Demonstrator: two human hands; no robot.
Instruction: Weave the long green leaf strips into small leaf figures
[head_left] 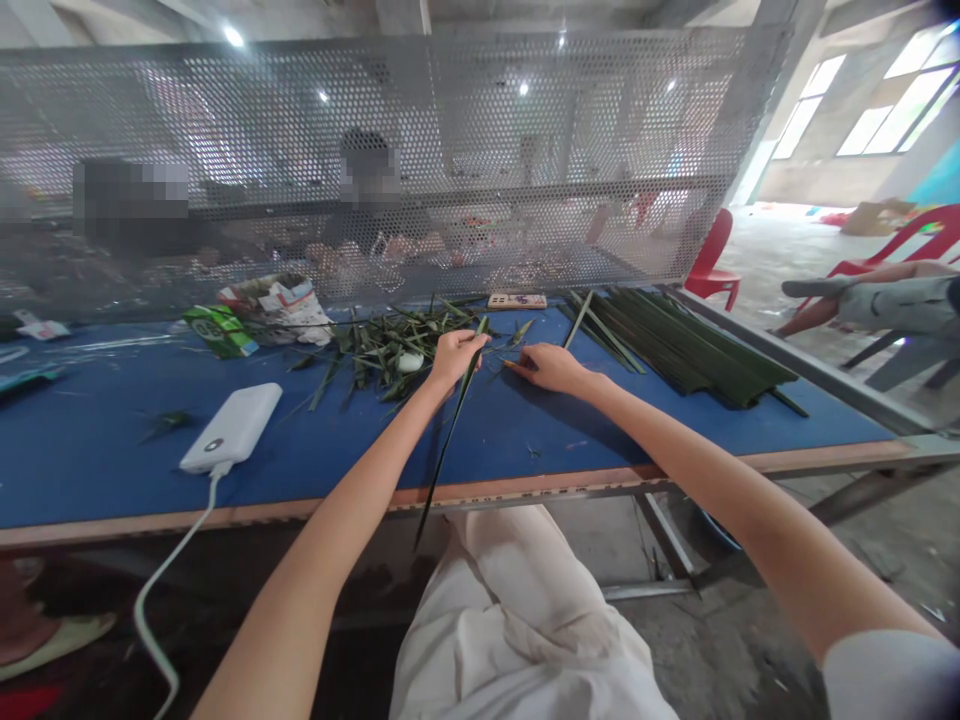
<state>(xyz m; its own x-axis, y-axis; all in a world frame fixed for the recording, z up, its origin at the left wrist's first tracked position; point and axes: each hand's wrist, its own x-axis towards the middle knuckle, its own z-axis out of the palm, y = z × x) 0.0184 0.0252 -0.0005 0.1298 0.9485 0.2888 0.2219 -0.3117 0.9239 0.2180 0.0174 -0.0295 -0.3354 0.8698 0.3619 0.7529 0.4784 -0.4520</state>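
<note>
Table: blue-topped workbench, wooden front edge, open blue room before the hands
Screen: perforated metal mesh, far side
Label: green packet, print unreadable
Bundles: one, long green leaf strips
Piles: one, leaf scraps
Power bank: one, white
Left hand: closed on long leaf strip, strip tip past table edge
Right hand: narrow pinch, just beside that strip; contact unclear
</note>
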